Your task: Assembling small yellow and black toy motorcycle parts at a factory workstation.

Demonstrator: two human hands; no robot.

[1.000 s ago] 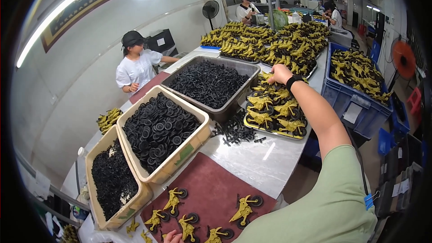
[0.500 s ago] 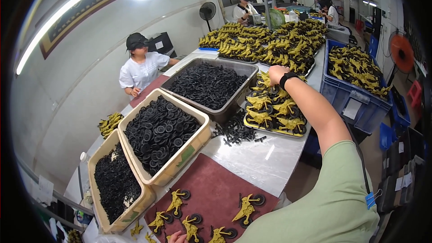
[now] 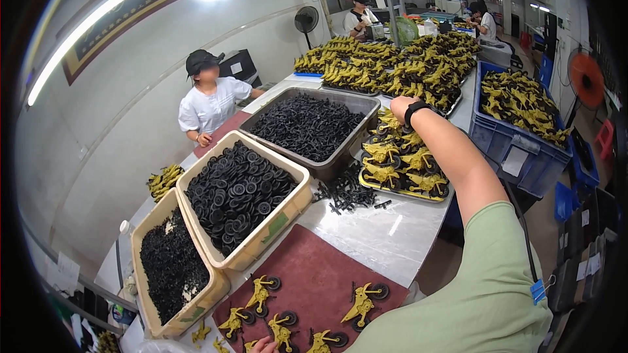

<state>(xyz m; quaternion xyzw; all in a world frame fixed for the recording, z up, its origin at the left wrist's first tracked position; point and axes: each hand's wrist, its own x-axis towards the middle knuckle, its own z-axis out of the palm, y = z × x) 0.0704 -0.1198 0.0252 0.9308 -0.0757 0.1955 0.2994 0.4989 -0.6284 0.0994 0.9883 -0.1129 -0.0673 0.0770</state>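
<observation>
Right hand (image 3: 400, 103): my arm is stretched out over the tray of toy bikes (image 3: 399, 160), black wristband on. The hand rests on the far end of the pile, turned away from the camera; I cannot tell how far it is open or whether it has hold of a bike.

Left hand (image 3: 261, 346): only fingertips show at the lower edge, touching the red mat (image 3: 314, 274) beside a bike (image 3: 282, 332). Grip not visible; cannot tell.

Bikes on mat: I count five yellow ones with black wheels, lying flat and apart from each other. A few loose yellow frames lie at the mat's lower left corner, too cut off to count.

Done so far, by my judgement: the tray holds a stacked heap of wheeled bikes, too many to count; more heaps lie farther down the worktop (image 3: 386, 235).

Left to do, by my judgement: plenty. Wheel bin (image 3: 239, 189) is full, grey bin (image 3: 307, 124) of black parts is full, small box (image 3: 167, 265) of black bits about half full.

Bins: three.

Loose black parts (image 3: 347, 193): small heap between the grey bin and the tray.

Other people: one at the worktop's left side, two far back.
</observation>
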